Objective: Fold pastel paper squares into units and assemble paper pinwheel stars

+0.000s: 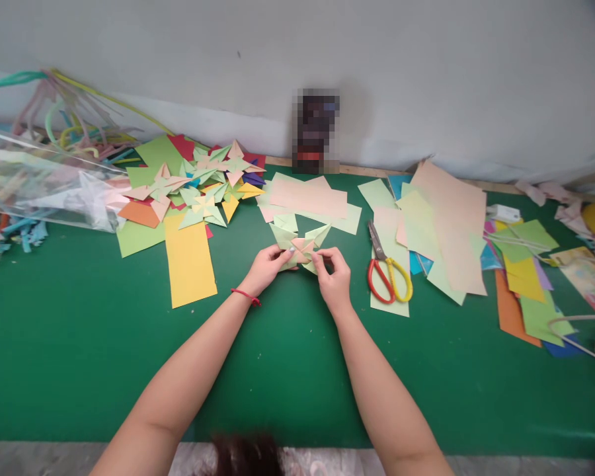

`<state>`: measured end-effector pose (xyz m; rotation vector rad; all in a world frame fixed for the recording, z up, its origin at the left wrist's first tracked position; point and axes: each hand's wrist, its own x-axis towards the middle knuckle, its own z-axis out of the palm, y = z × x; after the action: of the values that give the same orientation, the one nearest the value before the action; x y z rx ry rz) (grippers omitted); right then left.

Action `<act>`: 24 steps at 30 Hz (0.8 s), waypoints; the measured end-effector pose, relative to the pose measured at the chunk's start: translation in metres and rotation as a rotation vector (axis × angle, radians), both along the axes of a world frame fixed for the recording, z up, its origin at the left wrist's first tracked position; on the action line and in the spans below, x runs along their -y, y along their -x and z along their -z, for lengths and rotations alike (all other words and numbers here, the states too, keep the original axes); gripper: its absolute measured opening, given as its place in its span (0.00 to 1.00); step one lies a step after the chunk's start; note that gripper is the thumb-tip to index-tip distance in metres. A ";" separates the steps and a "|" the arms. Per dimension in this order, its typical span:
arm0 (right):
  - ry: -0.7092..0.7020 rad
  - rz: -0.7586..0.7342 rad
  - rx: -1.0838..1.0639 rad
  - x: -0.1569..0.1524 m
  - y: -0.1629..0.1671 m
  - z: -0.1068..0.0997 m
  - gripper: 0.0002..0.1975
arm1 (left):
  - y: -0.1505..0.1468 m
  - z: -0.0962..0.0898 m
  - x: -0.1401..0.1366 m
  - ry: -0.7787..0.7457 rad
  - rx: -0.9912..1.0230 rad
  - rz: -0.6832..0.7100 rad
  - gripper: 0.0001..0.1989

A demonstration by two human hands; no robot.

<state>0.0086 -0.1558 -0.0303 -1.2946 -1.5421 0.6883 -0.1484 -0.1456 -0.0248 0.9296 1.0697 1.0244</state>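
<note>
Between my two hands is a folded paper pinwheel (303, 247), pale green at its points with a pink centre. My left hand (269, 266) pinches its left side, thumb on top; a red string bracelet circles that wrist. On the right side of the pinwheel, my right hand (333, 272) closes thumb and fingers on the paper. Scissors (377, 250) with one red and one yellow handle lie just right of my right hand, on a pale paper strip. A yellow paper sheet (191, 264) is to the left of my left hand.
Folded paper stars (203, 206) are heaped at the back left, beside a clear plastic bag (59, 185). Pink and green sheets (441, 225) lie at the right, with coloured paper scraps (530, 277) beyond. A blurred dark object (316, 131) leans on the wall behind the green table (277, 370).
</note>
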 end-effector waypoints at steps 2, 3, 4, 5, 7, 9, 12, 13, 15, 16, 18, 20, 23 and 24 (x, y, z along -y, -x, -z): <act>-0.002 -0.002 0.009 0.000 -0.001 0.000 0.06 | 0.000 -0.001 0.000 0.002 -0.003 -0.002 0.21; -0.001 -0.004 0.011 0.000 -0.001 0.000 0.06 | 0.000 -0.001 0.000 0.004 -0.002 -0.003 0.20; 0.000 -0.006 0.012 0.000 -0.001 0.000 0.06 | 0.000 -0.002 0.000 0.007 -0.001 -0.003 0.20; 0.001 -0.007 0.011 0.000 -0.001 0.000 0.06 | 0.000 -0.002 0.000 0.009 -0.002 -0.001 0.20; 0.006 -0.013 0.012 -0.001 -0.002 0.000 0.06 | 0.000 -0.002 0.000 0.013 -0.007 0.005 0.19; 0.014 -0.024 0.014 -0.001 -0.003 0.000 0.06 | 0.000 -0.002 0.000 0.010 -0.010 0.006 0.19; 0.026 -0.044 0.015 -0.002 -0.004 0.000 0.06 | 0.000 -0.001 0.000 0.001 0.002 0.007 0.19; 0.028 -0.052 0.016 -0.002 -0.004 -0.001 0.06 | 0.000 0.000 0.000 0.002 0.006 0.006 0.19; 0.031 -0.076 0.023 -0.002 -0.003 -0.001 0.06 | 0.000 0.000 0.000 0.007 0.009 0.001 0.19; 0.032 -0.089 0.026 -0.001 -0.003 -0.001 0.06 | 0.000 0.000 0.000 0.009 0.009 -0.004 0.19; 0.032 -0.094 0.021 -0.001 -0.002 -0.001 0.06 | 0.000 -0.001 0.000 0.010 0.011 -0.010 0.19; 0.034 -0.071 0.007 0.000 -0.002 -0.001 0.06 | 0.000 -0.001 0.000 0.008 0.015 -0.006 0.19; 0.053 -0.041 -0.015 0.000 -0.001 0.001 0.06 | 0.000 -0.002 0.000 -0.005 0.030 0.003 0.19; 0.059 -0.039 -0.022 0.000 -0.001 0.001 0.06 | 0.000 -0.002 0.000 -0.011 0.033 0.005 0.19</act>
<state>0.0096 -0.1555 -0.0314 -1.2996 -1.5426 0.7751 -0.1487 -0.1457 -0.0233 0.9211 1.0350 1.0385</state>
